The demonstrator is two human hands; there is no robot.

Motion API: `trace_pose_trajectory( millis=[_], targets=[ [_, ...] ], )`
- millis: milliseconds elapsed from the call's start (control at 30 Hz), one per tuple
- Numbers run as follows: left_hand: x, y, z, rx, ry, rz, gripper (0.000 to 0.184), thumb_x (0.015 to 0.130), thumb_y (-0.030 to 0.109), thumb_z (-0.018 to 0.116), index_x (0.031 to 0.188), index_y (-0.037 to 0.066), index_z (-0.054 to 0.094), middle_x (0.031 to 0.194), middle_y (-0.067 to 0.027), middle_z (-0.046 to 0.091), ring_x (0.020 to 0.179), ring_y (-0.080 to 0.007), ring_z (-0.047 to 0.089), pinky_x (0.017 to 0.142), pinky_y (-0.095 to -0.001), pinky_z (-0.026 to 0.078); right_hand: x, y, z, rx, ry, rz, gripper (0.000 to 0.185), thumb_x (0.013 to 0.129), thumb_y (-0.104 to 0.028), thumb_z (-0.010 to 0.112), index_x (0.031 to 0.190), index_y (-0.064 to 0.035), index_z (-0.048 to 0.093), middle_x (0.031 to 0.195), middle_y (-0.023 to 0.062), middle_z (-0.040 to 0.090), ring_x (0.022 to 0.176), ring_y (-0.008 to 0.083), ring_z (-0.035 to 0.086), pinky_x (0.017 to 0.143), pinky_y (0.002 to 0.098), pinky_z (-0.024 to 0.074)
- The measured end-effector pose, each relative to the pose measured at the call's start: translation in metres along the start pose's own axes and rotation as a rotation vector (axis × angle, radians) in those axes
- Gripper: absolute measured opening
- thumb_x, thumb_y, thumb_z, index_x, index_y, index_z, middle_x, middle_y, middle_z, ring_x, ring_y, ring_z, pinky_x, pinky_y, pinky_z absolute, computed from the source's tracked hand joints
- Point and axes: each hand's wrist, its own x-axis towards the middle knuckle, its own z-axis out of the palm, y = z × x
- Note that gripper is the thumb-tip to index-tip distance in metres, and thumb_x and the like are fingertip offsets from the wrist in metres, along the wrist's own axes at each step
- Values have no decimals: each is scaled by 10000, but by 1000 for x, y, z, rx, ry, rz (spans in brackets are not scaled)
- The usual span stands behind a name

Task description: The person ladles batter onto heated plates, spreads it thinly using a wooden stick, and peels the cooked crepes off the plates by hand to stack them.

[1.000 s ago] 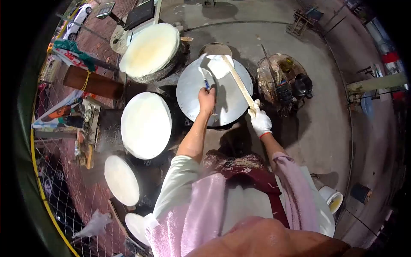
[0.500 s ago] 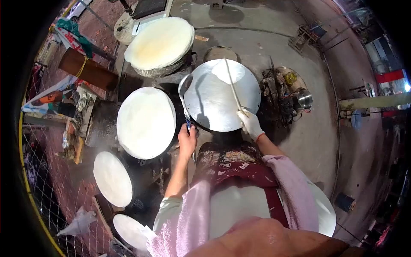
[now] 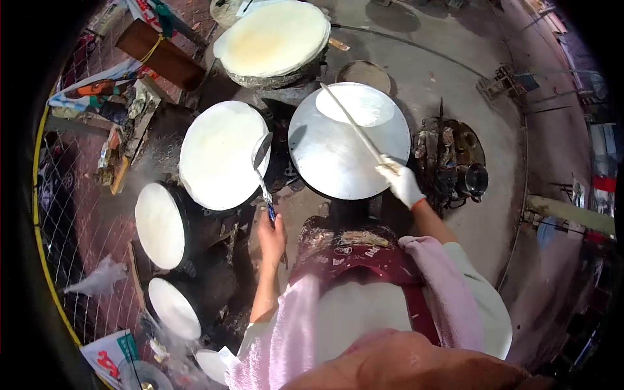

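Observation:
My left hand [image 3: 271,238], bare, is closed around the blue handle of a ladle [image 3: 262,159]. The ladle's bowl is over the right edge of a round griddle covered by a white flatbread [image 3: 220,155]. A white glove covers my right hand [image 3: 401,182], which grips a long wooden stick [image 3: 356,126]. That stick slants up and left across a bare metal griddle [image 3: 338,172]. Its far end reaches the left edge of a round white batter patch [image 3: 367,106] at the back of this griddle. Whether the stick's tip touches the batter I cannot tell.
A stack of round flatbreads [image 3: 276,39] stands at the back left. More griddles with pale rounds [image 3: 160,225] line the left side, with steam near the lowest ones. A firewood pile [image 3: 432,159] and small metal pot [image 3: 476,180] are on the right. Wire fencing borders the left.
My left hand has shifted the ladle left, from the metal griddle's edge to the flatbread-covered one. The batter patch looks wider, and the stick leans further left. The whole view has turned somewhat.

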Motion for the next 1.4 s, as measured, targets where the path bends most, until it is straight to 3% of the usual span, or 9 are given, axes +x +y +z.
trace_pose_trajectory(
  millis=[67,300,433,533,700,867,1033,1200,1400],
  targets=[
    [-12,2,7,-11,55,-11,135,978,144,510,910,29,495,583,20,443,444,-65,412,408,-250,319,15,30,-47,-336,95,-361,285,900,-102,644,1161,7,611,953,-28,622,731,18,487,618,187,404],
    [-42,21,37,-117,96,-287,130,975,144,508,905,38,481,596,27,432,419,-66,397,382,-248,307,24,-19,-13,193,-193,291,312,886,-189,684,1157,-41,640,852,-66,606,650,12,460,541,185,365],
    [-51,33,46,-49,133,-297,127,967,150,522,942,29,493,605,21,447,424,-70,402,388,-251,316,52,-5,-61,-136,-180,-172,213,868,-200,697,1042,-76,704,1061,20,679,997,142,597,945,273,433],
    [-58,47,49,90,189,-254,147,945,152,552,927,12,515,625,-41,494,489,-120,457,455,-287,365,92,19,-92,-112,-162,88,339,887,-238,673,1145,-18,657,1254,111,619,1157,149,558,953,271,431],
    [-63,59,64,83,242,-311,163,939,155,564,879,11,519,616,-5,485,501,-83,455,453,-274,365,66,1,-47,58,-452,308,378,869,-186,703,1206,-29,630,995,-17,645,756,68,571,664,218,462],
    [-67,63,65,175,260,-259,162,937,161,567,878,15,527,601,-9,484,485,-84,452,444,-270,364,123,1,-106,-150,-335,3,422,850,-242,716,1212,-43,629,1200,57,651,1094,137,588,982,275,421],
    [-87,48,70,116,270,-394,170,930,153,575,877,-1,526,609,-43,494,514,-118,471,478,-295,387,112,-45,-89,-179,-677,337,417,873,-208,692,1216,16,613,1211,32,613,669,25,482,580,190,381],
    [-99,68,68,215,310,-321,179,926,147,581,903,-21,526,622,-63,512,526,-159,500,496,-329,408,132,-22,-117,-273,-742,0,388,843,-201,718,1177,-17,647,1304,84,583,1128,158,565,988,283,412],
    [-59,32,68,300,278,-352,208,912,170,581,903,-26,513,693,-212,563,644,-393,569,589,-435,437,147,-68,-96,-319,-818,235,426,864,-198,686,1238,-9,610,1028,-25,660,789,64,541,718,219,443]
  ],
)
